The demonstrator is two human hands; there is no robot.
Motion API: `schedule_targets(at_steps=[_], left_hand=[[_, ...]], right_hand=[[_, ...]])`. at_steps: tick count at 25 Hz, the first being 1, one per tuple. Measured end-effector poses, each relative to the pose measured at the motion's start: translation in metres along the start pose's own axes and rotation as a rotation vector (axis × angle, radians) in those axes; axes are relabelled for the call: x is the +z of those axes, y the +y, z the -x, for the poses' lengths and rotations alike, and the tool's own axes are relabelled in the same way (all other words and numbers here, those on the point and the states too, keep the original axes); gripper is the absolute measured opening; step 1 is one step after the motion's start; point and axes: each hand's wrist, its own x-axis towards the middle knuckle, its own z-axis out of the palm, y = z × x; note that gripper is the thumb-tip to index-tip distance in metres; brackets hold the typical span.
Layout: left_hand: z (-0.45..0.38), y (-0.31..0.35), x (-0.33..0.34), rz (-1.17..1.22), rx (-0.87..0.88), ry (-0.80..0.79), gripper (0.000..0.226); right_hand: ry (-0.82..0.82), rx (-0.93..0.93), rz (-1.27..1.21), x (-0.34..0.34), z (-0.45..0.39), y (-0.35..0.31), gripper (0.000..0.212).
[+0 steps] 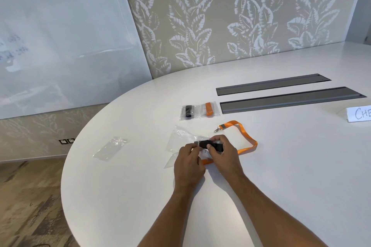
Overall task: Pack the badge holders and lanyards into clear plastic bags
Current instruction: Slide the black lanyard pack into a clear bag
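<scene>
My right hand (221,152) grips a folded black lanyard (207,144) just above the white table (281,166). My left hand (189,159) pinches the edge of a clear plastic bag (180,138) at the lanyard's left end. An orange lanyard (248,138) with a metal clip lies loose on the table behind my right hand, partly hidden by it. Farther back lie two filled bags, one with a black lanyard (188,112) and one with an orange lanyard (209,109). Whether a badge holder is under my hands is hidden.
Another clear bag (109,147) lies alone to the left, near the table's curved edge. Two long grey cable slots (291,100) run across the table at the back right. A folded white name card (359,114) stands at the right edge.
</scene>
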Motion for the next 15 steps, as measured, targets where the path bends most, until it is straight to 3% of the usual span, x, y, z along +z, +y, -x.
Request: schedule_targets(at_steps=[3,10,15], left_hand=[[0.001,0.0,0.003,-0.075,0.11,0.056,0.031],[0.004,-0.003,0.006,-0.11,0.12,0.053,0.048],[0.003,-0.005,0.009,-0.071,0.095,0.073,0.049]], right_hand=[[0.025,0.04,-0.091,-0.004,-0.003,0.002,0.021],[0.073,0.167,-0.295,-0.012,-0.008,-0.003,0.023],[0.045,0.129,-0.413,-0.013,-0.005,-0.005,0.018]])
